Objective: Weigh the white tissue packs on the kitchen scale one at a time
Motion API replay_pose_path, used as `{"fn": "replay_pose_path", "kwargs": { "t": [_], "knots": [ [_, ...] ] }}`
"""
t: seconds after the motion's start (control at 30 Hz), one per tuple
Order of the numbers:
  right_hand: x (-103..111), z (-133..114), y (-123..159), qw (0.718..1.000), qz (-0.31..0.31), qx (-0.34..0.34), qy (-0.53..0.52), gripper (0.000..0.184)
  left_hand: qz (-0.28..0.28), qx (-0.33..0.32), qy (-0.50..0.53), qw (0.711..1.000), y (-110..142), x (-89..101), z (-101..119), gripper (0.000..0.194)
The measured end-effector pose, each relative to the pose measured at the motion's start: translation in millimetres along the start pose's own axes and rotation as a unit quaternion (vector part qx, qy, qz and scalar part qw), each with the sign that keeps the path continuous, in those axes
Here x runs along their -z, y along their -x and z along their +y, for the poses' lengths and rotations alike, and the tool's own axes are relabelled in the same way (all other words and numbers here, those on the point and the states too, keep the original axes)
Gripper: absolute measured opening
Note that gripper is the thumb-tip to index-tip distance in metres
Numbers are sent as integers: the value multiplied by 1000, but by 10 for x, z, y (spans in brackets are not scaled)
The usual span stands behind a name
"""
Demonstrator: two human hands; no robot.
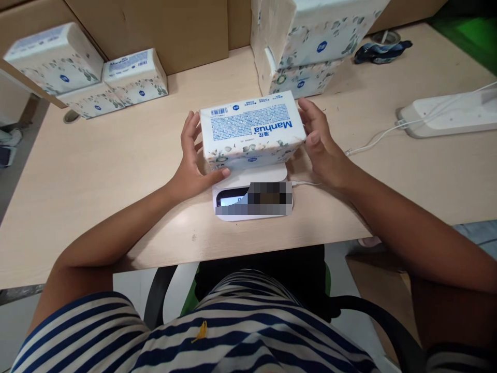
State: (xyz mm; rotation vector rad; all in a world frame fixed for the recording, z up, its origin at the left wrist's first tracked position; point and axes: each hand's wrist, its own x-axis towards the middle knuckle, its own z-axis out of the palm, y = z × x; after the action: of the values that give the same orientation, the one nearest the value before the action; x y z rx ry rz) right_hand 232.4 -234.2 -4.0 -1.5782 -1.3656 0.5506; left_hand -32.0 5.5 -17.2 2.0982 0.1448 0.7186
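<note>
Head cam: the person's left hand (191,159) and right hand (321,150) have their fingers gripping opposite ends of a Manhua tissue pack (248,127), directly over a digital scale (254,176) (can't tell if it's touching lol). Extra packs (306,46) are stacked farther back on the surface (132,155).

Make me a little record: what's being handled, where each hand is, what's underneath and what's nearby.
Handled: Manhua pack, text panel facing up
Left hand: at the pack's left end, thumb by its lower front edge
Right hand: at the pack's right end
Underneath: white scale; contact with the pack unclear
Display: partly lit, reading obscured
Back left: three similar packs
Back right: stacked packs
Right: white power strip
</note>
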Motion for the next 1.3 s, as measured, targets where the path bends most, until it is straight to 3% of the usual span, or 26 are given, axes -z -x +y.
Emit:
{"fn": "replay_pose_path", "kwargs": {
  "t": [0.23,0.5,0.6,0.73,0.93,1.03,1.17,1.23,1.3],
  "knots": [
    [-24,28,-33,1000,7,16,-4,110,-10,7,11,1000,-4,-14,-79,143],
    [-73,70,-65,998,-24,51,40,126,-43,-27,41,998,39,16,-152,135],
    [-86,91,-72,998,-30,35,52,130,-27,-1,37,999,52,1,-156,138],
    [-99,149,-75,997,-2,44,68,133,-9,61,59,996,77,-40,7,136],
    [-113,252,-18,989,20,76,124,122,1,129,60,990,125,-72,225,142],
    [-57,224,21,968,58,122,210,119,18,147,50,988,127,-89,217,150],
    [130,-44,-96,890,89,240,379,125,23,166,46,985,108,-127,203,162],
    [199,-262,-264,859,42,270,432,114,26,174,49,983,110,-144,214,169],
    [195,-485,-485,856,-43,259,446,99,33,173,58,983,127,-152,237,169]
  ]
}}
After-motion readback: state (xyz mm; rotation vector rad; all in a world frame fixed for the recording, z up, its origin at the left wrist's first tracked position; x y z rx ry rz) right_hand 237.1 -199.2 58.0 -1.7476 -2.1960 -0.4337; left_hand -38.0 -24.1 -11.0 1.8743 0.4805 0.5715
